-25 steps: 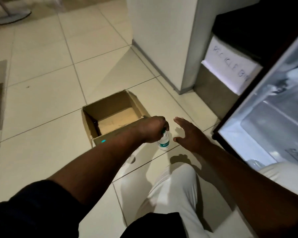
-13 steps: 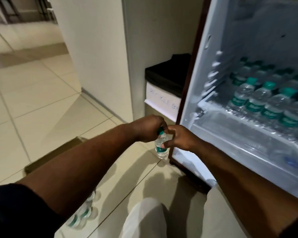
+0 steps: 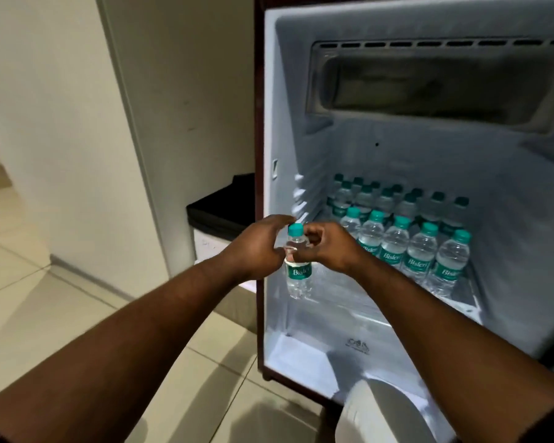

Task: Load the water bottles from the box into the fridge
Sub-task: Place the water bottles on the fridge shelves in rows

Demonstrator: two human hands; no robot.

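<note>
A small clear water bottle (image 3: 298, 276) with a teal cap and teal label hangs upright at the left edge of the open fridge (image 3: 397, 155). My right hand (image 3: 330, 247) is closed around its neck and shoulder. My left hand (image 3: 256, 247) sits right beside it on the left, fingers loosened and spread off the cap, thumb near the bottle's shoulder. Several identical bottles (image 3: 422, 251) stand in rows on the fridge shelf, to the right of and behind my hands. The box is out of view.
A freezer compartment (image 3: 429, 84) spans the top of the fridge. A bin with a black liner (image 3: 218, 215) stands left of the fridge against a cream wall (image 3: 77, 123). My knee in white trousers (image 3: 384, 410) is by the fridge floor.
My view swung up from the box on the floor to the fridge. The bottle rose from floor level to shelf height, and my left hand came off the cap as my right hand took hold.
</note>
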